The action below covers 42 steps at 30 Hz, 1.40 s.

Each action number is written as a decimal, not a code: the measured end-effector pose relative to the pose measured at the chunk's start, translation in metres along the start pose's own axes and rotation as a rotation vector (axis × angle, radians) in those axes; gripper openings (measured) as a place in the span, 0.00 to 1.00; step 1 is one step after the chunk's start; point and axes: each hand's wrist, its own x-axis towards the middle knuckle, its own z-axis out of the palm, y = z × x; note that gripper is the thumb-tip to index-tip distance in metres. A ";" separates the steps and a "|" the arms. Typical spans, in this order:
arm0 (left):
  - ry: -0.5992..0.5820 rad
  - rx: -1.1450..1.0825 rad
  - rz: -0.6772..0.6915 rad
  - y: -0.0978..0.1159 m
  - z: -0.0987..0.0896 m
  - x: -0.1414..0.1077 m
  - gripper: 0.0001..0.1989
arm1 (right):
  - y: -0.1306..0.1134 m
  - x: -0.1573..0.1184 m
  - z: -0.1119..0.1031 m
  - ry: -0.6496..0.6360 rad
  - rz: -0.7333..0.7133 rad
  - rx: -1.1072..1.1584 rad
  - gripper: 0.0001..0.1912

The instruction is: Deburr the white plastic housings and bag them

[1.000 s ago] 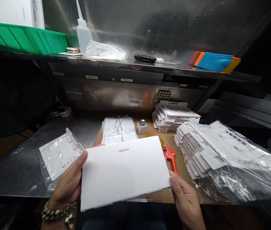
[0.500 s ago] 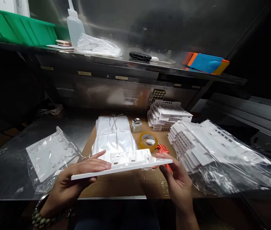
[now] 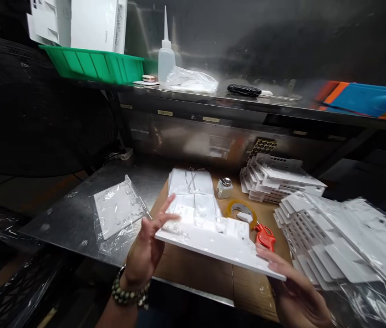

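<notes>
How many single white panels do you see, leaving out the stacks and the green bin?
2: the bare panel in the grip of the right hand, and the bagged panel lying at left on the metal bench. Others may be hidden.

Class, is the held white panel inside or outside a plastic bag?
Outside: the white panel shows bare edges and raised parts, with no film wrapped around it.

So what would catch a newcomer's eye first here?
Probably the white panel, front and centre between the left hand and right hand. Next, perhaps the bright green tray on the shelf at upper left, and the red-handled tool lying beside the yellow tape roll on the cardboard.
</notes>
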 end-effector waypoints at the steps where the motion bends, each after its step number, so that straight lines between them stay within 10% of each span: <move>1: 0.103 -0.177 -0.131 -0.004 -0.001 0.000 0.25 | -0.002 0.001 0.001 -0.042 -0.074 0.000 0.15; 7: 0.319 -0.633 -0.677 -0.010 -0.022 0.004 0.28 | 0.016 0.037 0.012 -0.512 -0.287 -0.126 0.18; 13: 0.472 -0.701 -0.475 0.024 -0.026 0.005 0.35 | 0.107 0.104 0.022 -0.558 0.039 -0.886 0.27; 19: 0.274 -0.858 -0.385 0.031 -0.022 0.009 0.38 | 0.155 0.136 0.021 -0.665 0.122 -1.067 0.21; 25: 0.154 -0.912 -0.415 0.019 -0.015 0.014 0.35 | 0.058 0.109 0.046 -0.467 0.066 -0.716 0.24; 31: 0.062 -0.927 -0.467 0.012 0.006 0.015 0.34 | -0.077 0.045 0.118 -0.613 -0.281 -0.135 0.14; 36: -0.132 -0.932 -0.519 0.013 0.012 0.013 0.31 | -0.094 0.022 0.144 -0.571 -0.272 -0.050 0.13; 42: -0.101 -0.929 -0.468 0.012 0.008 0.012 0.32 | -0.088 0.028 0.128 -0.616 -0.293 -0.103 0.11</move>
